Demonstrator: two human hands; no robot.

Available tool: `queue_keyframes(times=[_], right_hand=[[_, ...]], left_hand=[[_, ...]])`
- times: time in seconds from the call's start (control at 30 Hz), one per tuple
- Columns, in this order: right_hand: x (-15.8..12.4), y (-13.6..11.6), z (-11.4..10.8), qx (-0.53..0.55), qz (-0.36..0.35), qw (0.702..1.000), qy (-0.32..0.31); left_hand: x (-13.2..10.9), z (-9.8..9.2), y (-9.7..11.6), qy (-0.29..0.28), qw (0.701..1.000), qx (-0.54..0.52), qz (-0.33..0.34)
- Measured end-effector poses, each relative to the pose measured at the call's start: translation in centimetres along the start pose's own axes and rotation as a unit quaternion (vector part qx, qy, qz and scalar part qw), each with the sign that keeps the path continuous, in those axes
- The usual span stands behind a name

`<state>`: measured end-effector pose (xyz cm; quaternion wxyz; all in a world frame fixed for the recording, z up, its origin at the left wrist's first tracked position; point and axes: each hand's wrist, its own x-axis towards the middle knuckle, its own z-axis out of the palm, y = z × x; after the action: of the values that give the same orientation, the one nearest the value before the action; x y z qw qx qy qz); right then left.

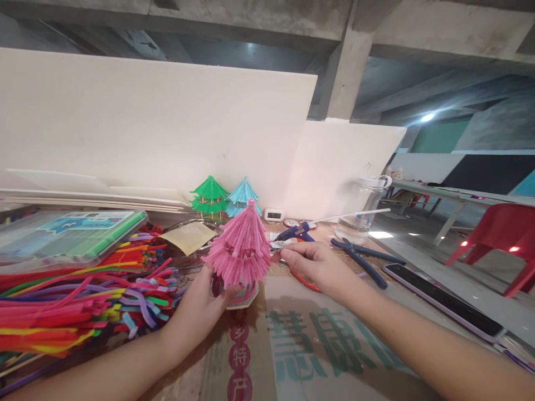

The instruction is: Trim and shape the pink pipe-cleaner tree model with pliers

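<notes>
Near the middle, a pink pipe-cleaner pavilion model [241,245] with two tiered, fringed roofs stands upright above the cardboard. My left hand [209,301] is closed around its low base, thumb in front and fingers at the left side. To the right of the model is my right hand [307,264], its thumb and fingers pinched together. What lies between those fingertips, if anything, is too small to make out. Just beyond them rests a blue glue gun [297,230] with a white glue stick. Orange-handled scissors [307,283] lie partly hidden under my right hand.
Pipe cleaners [62,312] are heaped at left beside a plastic marker case [75,236]. Green [210,197] and light blue [244,196] pavilions stand behind, near a small digital clock [274,215]. At right are blue pliers [363,259], a phone [445,298] and a clear bottle [360,209].
</notes>
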<state>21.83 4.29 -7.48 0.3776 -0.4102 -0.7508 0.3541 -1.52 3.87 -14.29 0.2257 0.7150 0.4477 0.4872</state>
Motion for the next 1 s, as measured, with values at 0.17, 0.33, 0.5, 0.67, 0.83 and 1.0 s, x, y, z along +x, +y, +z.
queue_keyframes(times=[0.17, 0.33, 0.5, 0.67, 0.83, 1.0], right_hand=[[0.03, 0.15, 0.09, -0.001, 0.001, 1.000, 0.008], [-0.06, -0.17, -0.01, -0.030, -0.009, 0.999, 0.005], [0.08, -0.26, -0.09, -0.055, -0.016, 0.998, 0.014], [0.23, -0.22, -0.16, -0.093, -0.026, 0.995, 0.023], [0.19, -0.28, -0.18, -0.097, -0.036, 0.994, 0.027], [0.16, -0.34, -0.13, -0.089, -0.037, 0.995, 0.024]], left_hand=[[-0.01, 0.05, -0.16, 0.000, 1.000, -0.007, 0.012], [-0.03, 0.06, -0.07, 0.003, 1.000, -0.004, 0.014], [0.00, -0.03, 0.11, 0.009, 1.000, 0.015, 0.015], [0.01, 0.03, 0.06, 0.004, 1.000, 0.005, 0.012], [-0.05, 0.09, -0.23, 0.003, 1.000, 0.004, 0.014], [-0.08, 0.06, -0.45, -0.007, 1.000, -0.004, 0.025]])
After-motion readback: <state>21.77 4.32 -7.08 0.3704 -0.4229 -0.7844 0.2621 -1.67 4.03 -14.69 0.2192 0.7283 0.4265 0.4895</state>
